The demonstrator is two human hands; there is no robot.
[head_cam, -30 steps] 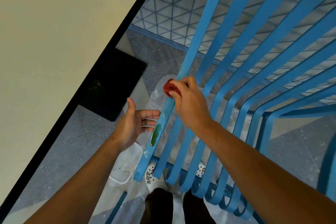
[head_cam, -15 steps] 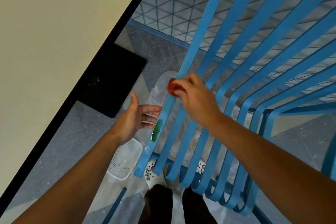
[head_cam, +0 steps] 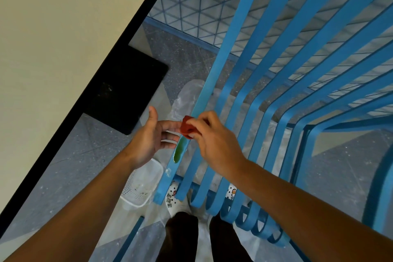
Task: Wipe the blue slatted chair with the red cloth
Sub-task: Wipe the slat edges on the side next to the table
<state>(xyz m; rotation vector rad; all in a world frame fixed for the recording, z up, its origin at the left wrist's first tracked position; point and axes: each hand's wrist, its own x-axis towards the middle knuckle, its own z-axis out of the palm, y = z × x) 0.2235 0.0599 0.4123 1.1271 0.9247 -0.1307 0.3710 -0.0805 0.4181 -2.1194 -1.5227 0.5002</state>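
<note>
Small wadded red cloth (head_cam: 187,127) sits on the outermost left slat of the blue metal slatted chair (head_cam: 214,74), just above a green smear (head_cam: 178,152) on that slat. Right hand (head_cam: 214,144) pinches the cloth, fingers (head_cam: 203,120) curled over it. Left hand (head_cam: 148,140) beside the slat, fingers spread wide, tips near the cloth, holding nothing. Best move, I judge: press flat, draw down through the smear along the slat.
</note>
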